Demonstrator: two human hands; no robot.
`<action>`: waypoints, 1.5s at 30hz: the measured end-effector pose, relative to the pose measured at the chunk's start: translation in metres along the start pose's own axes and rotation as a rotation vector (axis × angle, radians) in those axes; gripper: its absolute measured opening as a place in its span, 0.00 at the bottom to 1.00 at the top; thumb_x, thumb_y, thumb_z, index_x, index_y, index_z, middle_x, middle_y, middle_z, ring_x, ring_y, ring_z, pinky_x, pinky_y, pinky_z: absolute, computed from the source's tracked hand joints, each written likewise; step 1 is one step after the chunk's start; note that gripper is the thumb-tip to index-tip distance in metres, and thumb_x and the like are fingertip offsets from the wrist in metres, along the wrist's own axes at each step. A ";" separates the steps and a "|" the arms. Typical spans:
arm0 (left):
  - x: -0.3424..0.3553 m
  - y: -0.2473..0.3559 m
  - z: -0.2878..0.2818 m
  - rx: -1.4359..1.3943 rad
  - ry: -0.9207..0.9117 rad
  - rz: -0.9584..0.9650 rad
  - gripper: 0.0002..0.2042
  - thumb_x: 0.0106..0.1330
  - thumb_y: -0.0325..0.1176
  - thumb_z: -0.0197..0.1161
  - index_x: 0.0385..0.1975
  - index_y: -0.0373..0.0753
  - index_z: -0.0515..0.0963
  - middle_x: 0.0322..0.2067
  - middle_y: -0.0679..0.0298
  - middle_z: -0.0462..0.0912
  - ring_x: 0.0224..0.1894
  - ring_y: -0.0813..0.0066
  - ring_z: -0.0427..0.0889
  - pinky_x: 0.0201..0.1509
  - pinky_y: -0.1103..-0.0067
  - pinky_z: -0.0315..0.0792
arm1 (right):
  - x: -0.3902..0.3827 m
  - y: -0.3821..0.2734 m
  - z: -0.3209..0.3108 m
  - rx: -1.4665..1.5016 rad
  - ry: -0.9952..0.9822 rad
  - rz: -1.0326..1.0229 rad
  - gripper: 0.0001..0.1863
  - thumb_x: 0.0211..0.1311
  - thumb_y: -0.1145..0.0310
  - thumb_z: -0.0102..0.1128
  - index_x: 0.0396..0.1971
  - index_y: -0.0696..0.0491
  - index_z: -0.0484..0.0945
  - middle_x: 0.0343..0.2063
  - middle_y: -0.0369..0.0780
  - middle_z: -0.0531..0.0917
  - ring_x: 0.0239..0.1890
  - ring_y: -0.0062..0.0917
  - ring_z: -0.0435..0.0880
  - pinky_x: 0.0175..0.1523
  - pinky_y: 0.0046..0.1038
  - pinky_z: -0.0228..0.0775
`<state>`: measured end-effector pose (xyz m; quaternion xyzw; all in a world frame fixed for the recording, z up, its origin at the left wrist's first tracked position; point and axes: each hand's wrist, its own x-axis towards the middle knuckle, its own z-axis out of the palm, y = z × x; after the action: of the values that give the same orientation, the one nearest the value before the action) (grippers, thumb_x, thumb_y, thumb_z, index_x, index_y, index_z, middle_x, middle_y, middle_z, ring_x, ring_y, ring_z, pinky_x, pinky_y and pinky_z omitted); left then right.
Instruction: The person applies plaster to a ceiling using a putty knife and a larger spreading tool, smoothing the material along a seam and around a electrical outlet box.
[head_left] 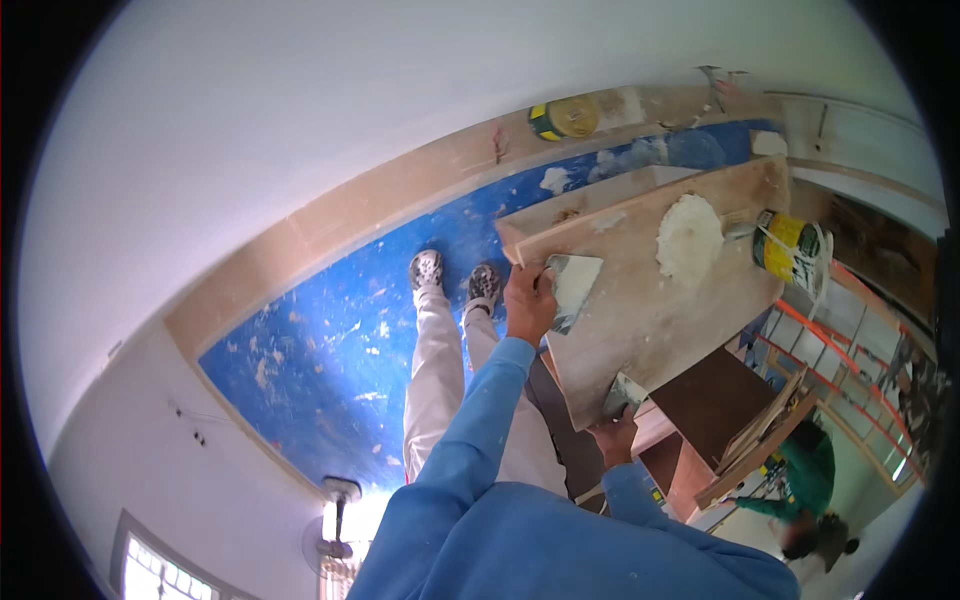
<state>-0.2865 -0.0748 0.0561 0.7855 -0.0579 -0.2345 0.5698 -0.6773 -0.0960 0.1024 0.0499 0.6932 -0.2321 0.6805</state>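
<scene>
My left hand (528, 305) is shut on the handle of a wide putty knife (573, 287), whose blade lies flat on a wooden board (640, 320). My right hand (612, 437) grips a smaller putty knife (623, 395) at the board's near edge. A heap of white putty (688, 240) sits on the far part of the board. Both my sleeves are blue. My white trousers and spattered shoes (455, 275) stand on blue floor sheeting (330, 350) below.
A yellow can (790, 248) stands at the board's right end, and another yellow can (563, 118) lies by the skirting of the white wall (250, 130). Brown furniture (715, 400) sits under the board. A person in green (805, 480) bends at lower right beside orange ladder rails (840, 340).
</scene>
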 end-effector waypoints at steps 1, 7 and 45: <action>0.002 -0.003 0.004 -0.042 0.008 0.008 0.04 0.59 0.22 0.61 0.33 0.33 0.79 0.31 0.50 0.76 0.33 0.51 0.78 0.37 0.67 0.71 | 0.002 0.001 0.004 -0.006 0.015 -0.022 0.32 0.72 0.43 0.40 0.70 0.44 0.56 0.71 0.44 0.55 0.73 0.46 0.51 0.68 0.69 0.36; 0.006 -0.020 -0.004 -0.025 -0.128 0.023 0.04 0.61 0.26 0.61 0.31 0.33 0.79 0.27 0.51 0.78 0.31 0.55 0.78 0.34 0.67 0.69 | -0.054 0.032 -0.023 -0.034 0.118 -0.221 0.26 0.70 0.47 0.46 0.62 0.45 0.67 0.64 0.41 0.67 0.68 0.40 0.61 0.66 0.64 0.43; 0.115 0.638 0.017 0.116 -0.916 0.945 0.11 0.69 0.34 0.55 0.39 0.31 0.73 0.26 0.59 0.74 0.27 0.71 0.75 0.31 0.77 0.71 | -0.383 -0.248 0.271 -0.516 -0.838 -1.078 0.18 0.68 0.61 0.59 0.33 0.64 0.80 0.24 0.36 0.80 0.27 0.15 0.73 0.30 0.24 0.67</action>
<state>-0.0799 -0.3501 0.6053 0.5257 -0.6455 -0.2662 0.4859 -0.4971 -0.3274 0.5444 -0.5533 0.3355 -0.3637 0.6701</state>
